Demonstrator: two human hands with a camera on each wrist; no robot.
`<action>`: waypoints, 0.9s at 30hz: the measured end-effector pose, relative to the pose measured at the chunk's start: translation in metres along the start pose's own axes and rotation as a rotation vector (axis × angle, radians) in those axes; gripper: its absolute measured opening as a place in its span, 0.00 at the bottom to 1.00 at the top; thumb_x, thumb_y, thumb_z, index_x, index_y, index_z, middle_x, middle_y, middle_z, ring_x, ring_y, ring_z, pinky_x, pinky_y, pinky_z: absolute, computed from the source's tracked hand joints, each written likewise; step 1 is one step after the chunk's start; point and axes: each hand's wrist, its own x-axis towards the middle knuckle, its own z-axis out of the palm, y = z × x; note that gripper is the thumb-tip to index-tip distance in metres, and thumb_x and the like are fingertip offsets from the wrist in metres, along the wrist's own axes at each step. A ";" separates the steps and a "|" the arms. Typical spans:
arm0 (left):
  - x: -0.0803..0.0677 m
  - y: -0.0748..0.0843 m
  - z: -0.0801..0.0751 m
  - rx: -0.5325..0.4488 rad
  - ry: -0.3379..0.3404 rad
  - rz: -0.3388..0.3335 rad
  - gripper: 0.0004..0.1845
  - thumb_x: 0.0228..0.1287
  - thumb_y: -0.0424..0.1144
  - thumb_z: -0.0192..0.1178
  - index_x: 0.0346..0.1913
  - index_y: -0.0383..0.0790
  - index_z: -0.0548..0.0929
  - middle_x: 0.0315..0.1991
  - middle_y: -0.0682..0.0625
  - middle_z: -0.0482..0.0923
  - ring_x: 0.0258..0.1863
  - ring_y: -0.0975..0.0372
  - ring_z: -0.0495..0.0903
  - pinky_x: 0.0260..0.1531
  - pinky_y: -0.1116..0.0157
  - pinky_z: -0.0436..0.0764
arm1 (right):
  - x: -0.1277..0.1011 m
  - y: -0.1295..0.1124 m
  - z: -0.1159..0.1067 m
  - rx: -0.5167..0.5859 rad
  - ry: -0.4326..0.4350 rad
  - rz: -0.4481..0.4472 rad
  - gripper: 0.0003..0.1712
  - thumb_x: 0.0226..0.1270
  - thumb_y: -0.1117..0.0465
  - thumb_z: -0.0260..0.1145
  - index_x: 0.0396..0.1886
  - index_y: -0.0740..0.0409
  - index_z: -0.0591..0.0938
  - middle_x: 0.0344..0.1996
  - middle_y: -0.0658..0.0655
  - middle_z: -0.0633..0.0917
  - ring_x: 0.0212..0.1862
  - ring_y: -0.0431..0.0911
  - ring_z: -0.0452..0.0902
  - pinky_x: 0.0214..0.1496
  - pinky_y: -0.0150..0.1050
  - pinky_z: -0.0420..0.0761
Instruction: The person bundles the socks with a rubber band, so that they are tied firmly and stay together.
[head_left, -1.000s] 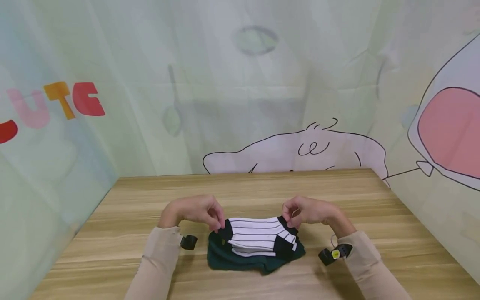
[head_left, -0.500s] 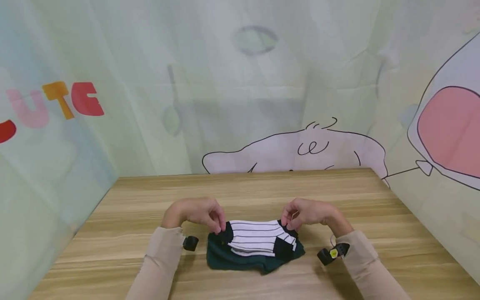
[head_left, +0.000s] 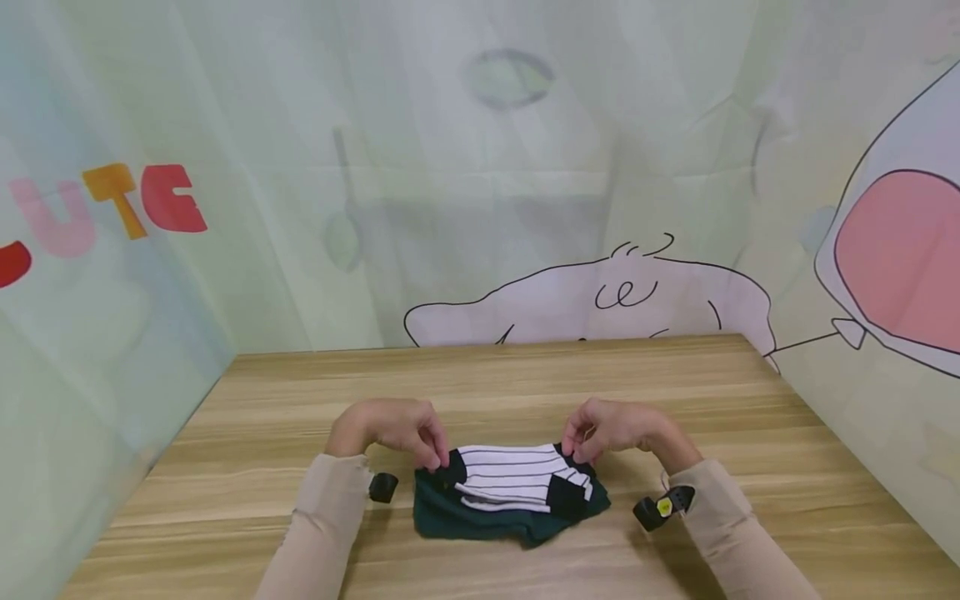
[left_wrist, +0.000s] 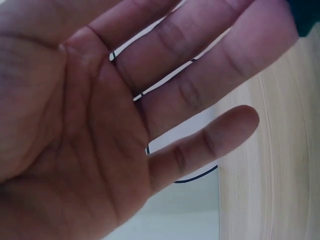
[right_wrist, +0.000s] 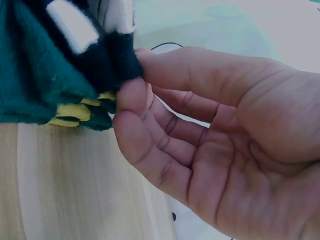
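A white sock with black stripes (head_left: 510, 468) lies over a folded dark green knit piece (head_left: 471, 518) at the middle of the table. There may be two striped socks stacked, as layered edges show. My left hand (head_left: 397, 427) pinches the black left end; in the left wrist view its palm fills much of the frame, thumb tip hidden, with green knit (left_wrist: 306, 17) at the corner. Opposite, my right hand (head_left: 611, 427) pinches the black right end (right_wrist: 120, 60) between thumb and finger. Yellow bands (right_wrist: 75, 112) edge the green knit in the right wrist view.
The wood-grain table (head_left: 300, 379) spreads around the fabric. A printed curtain (head_left: 450, 192) rises behind it and along both sides. Black wrist devices (head_left: 382, 487) hang inward from the sleeves (head_left: 322, 517).
Both hands have lowered slightly with the striped sock, which now lies flatter on the green knit. Each hand keeps its pinch on its own end.
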 end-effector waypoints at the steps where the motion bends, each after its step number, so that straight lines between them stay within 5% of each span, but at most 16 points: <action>1: 0.000 0.000 0.000 0.000 0.000 -0.008 0.03 0.53 0.31 0.62 0.31 0.39 0.84 0.26 0.49 0.82 0.25 0.61 0.78 0.35 0.55 0.76 | 0.000 0.000 0.000 0.003 -0.002 0.004 0.05 0.52 0.69 0.64 0.31 0.61 0.79 0.29 0.56 0.79 0.30 0.45 0.74 0.33 0.42 0.76; 16: 0.001 0.000 0.000 0.036 0.017 -0.070 0.04 0.52 0.33 0.62 0.31 0.43 0.86 0.27 0.49 0.82 0.25 0.56 0.77 0.29 0.63 0.72 | 0.004 0.006 0.001 0.034 -0.024 0.021 0.07 0.50 0.70 0.65 0.31 0.64 0.77 0.26 0.55 0.78 0.25 0.43 0.71 0.27 0.36 0.74; 27: 0.003 -0.002 0.002 0.032 0.032 -0.095 0.04 0.51 0.32 0.63 0.30 0.43 0.86 0.26 0.49 0.82 0.20 0.63 0.71 0.20 0.69 0.64 | 0.004 0.004 0.005 -0.014 -0.001 0.057 0.07 0.49 0.71 0.65 0.30 0.63 0.76 0.23 0.54 0.77 0.23 0.43 0.70 0.25 0.36 0.72</action>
